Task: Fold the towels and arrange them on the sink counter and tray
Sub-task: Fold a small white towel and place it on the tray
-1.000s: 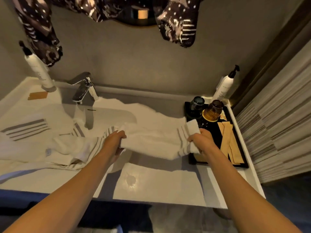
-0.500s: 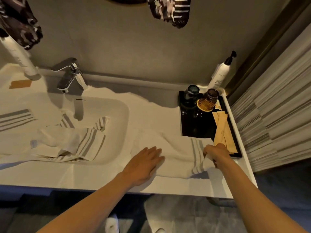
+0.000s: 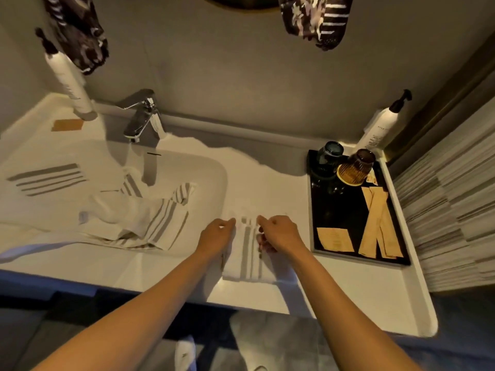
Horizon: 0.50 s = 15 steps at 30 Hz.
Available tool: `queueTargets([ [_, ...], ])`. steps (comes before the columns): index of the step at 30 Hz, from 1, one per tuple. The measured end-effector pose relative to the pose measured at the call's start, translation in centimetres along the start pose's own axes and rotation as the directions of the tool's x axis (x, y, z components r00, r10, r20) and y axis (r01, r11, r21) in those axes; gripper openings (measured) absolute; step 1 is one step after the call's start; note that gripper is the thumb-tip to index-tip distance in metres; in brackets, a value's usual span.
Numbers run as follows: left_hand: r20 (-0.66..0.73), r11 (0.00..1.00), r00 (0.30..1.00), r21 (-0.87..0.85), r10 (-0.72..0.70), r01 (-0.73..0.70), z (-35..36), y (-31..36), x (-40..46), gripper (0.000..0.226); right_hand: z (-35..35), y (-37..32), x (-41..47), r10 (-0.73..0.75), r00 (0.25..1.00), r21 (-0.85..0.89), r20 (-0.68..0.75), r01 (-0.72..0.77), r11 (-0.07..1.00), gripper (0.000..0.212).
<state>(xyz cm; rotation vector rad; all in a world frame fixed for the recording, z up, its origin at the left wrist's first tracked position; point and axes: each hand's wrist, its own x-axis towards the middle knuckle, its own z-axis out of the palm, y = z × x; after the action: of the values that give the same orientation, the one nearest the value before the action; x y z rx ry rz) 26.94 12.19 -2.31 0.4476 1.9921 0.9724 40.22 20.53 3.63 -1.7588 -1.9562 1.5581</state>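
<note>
- Head view: your left hand and right hand rest side by side on a small folded towel with grey stripes, which lies on the white counter between the sink and the black tray.
- Your left hand's fingers are curled at the towel's far left corner; you seem to pinch the edge there.
- Your right hand's fingers are curled at the far right corner likewise, though the exact hold is hard to make out.
- A second, crumpled striped towel lies in the sink, below the tap.
- On the tray stand two upturned glasses and some paper packets.
- A pump bottle stands behind the tray, by the wall.
</note>
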Motion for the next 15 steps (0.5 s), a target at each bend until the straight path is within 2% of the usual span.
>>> queueTargets([
  [1, -0.066, 0.985, 0.989, 0.116, 0.134, -0.125, -0.4, -0.6, -0.4, 0.039, -0.2, 1.4, 0.3, -0.091, 0.984, -0.064, -0.154, 0.082, 0.995, 0.041],
  [2, -0.124, 0.927, 0.941, 0.257, 0.313, -0.275, -0.4, -1.3, -0.8, 0.033, -0.3, 2.8, 0.6, -0.186, 0.940, -0.155, -0.287, 0.146, 0.977, 0.035],
  [3, -0.137, 0.815, 0.847, 0.388, 0.514, -0.431, -0.2, -1.8, -1.3, 0.034, -0.3, 4.0, 0.7, -0.304, 0.882, -0.263, -0.361, 0.217, 0.940, 0.030],
  [4, -0.067, 0.674, 0.748, 0.494, 0.660, -0.550, 0.1, -2.2, -1.7, 0.036, 0.1, 5.3, 0.8, -0.436, 0.827, -0.388, -0.355, 0.294, 0.874, 0.031],
  [5, 0.081, 0.514, 0.674, 0.581, 0.735, -0.631, 0.7, -2.8, -1.7, 0.040, 0.8, 6.5, 1.0, -0.536, 0.797, -0.501, -0.279, 0.356, 0.789, 0.036],
  [6, 0.239, 0.406, 0.656, 0.621, 0.716, -0.670, 1.5, -3.8, -1.4, 0.047, 1.7, 7.8, 1.2, -0.584, 0.793, -0.589, -0.174, 0.391, 0.707, 0.043],
  [7, 0.366, 0.343, 0.669, 0.645, 0.647, -0.684, 2.3, -4.8, -1.2, 0.052, 2.5, 9.1, 1.4, -0.579, 0.812, -0.663, -0.070, 0.396, 0.635, 0.049],
  [9, 0.451, 0.245, 0.671, 0.691, 0.589, -0.680, 3.1, -6.7, -0.4, 0.057, 3.6, 11.0, 1.4, -0.482, 0.874, -0.767, 0.053, 0.345, 0.542, 0.057],
  [12, 0.457, 0.172, 0.650, 0.722, 0.607, -0.670, 3.1, -7.7, 0.5, 0.060, 3.9, 12.3, 1.7, -0.463, 0.885, -0.796, 0.046, 0.313, 0.519, 0.060],
  [13, 0.470, 0.177, 0.661, 0.721, 0.584, -0.669, 3.0, -7.6, 0.8, 0.060, 3.9, 12.1, 1.8, -0.457, 0.887, -0.785, 0.060, 0.325, 0.527, 0.060],
  [15, 0.516, 0.201, 0.688, 0.706, 0.510, -0.679, 2.8, -6.9, 1.0, 0.059, 3.6, 11.2, 1.9, -0.423, 0.904, -0.711, 0.058, 0.335, 0.618, 0.061],
])
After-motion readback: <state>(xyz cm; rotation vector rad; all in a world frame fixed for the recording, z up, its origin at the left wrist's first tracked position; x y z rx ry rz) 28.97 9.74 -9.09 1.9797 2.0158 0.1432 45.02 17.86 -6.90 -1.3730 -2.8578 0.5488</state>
